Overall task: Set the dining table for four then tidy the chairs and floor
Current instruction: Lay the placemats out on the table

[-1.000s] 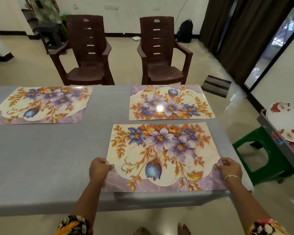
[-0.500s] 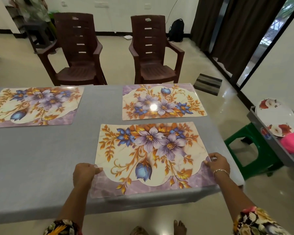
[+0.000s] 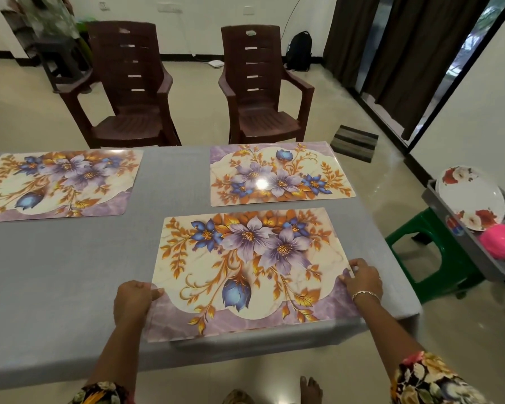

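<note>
Placemat (image 3: pixel 251 272), both hands pinching its sides

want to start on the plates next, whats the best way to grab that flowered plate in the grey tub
Take the flowered plate by its upper rim, coming from above. It stands tilted on edge in the grey tub, its lower edge down by the pink bowl, so only the top rim is free. Both hands are on the near placemat now.

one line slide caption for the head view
Both hands, left and right, square the third floral placemat on the grey table.
</note>
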